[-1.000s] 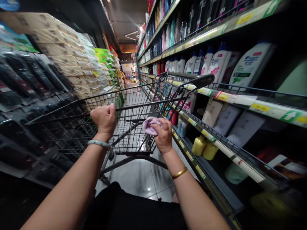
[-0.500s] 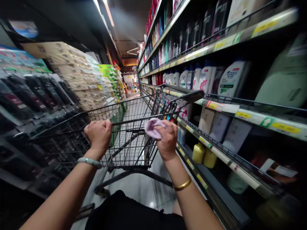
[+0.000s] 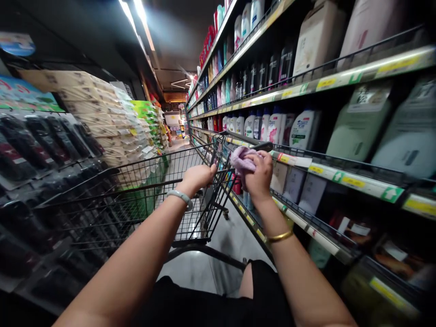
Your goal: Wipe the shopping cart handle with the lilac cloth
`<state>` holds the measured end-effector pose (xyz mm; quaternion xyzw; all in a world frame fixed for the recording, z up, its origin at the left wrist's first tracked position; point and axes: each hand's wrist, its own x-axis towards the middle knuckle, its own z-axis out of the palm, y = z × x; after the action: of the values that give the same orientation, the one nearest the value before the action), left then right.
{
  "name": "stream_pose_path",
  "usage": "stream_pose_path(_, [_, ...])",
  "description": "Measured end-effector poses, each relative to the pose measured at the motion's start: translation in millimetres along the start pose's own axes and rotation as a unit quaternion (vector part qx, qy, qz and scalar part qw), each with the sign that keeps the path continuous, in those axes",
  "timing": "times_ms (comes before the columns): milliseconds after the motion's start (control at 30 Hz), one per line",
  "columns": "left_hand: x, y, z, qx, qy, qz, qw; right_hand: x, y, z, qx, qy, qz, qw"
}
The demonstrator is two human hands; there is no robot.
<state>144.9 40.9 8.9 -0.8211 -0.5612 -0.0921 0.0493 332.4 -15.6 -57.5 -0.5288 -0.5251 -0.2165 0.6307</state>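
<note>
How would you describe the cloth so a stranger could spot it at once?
Find the black wire shopping cart, then the right hand, marked out by a gold bangle on its arm. Bunched in that hand is the cloth: pale purple, soft-looking and crumpled, unlike the cart's dark bars.

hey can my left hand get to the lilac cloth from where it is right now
Probably yes: the lilac cloth bulges from your right hand towards your left hand, with no clear obstacle between, though the left would likely have to release the cart bar first.
</note>
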Motion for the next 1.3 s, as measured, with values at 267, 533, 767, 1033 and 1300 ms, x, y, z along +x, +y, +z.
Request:
stream_pose_path(267, [-7, -9, -8.0, -0.055, -0.074, -0.014, 0.996, 17, -2, -23, -0.097, -0.208, -0.158, 0.961])
stream_pose_path(533, [-17, -16, -8.7, -0.082, -0.085, -0.012, 0.993, 23, -24, -36, -0.142, -0.191, -0.125, 0.963])
stream_pose_path(767, [-36, -26, -10.9, -0.087, -0.083, 0.0, 0.993, 31, -24, -62, -0.129, -0.122, -0.11, 0.978])
stream_pose_path(1033, [-55, -27, -20.5, -0.072, -0.082, 0.017, 0.994, 14, -57, -67, -0.143, -0.27, -0.316, 0.898])
stream_pose_path(1300, [-67, -32, -21.4, -0.053, -0.065, 0.029, 0.996, 98, -87, -81, -0.238, -0.319, -0.262, 0.879])
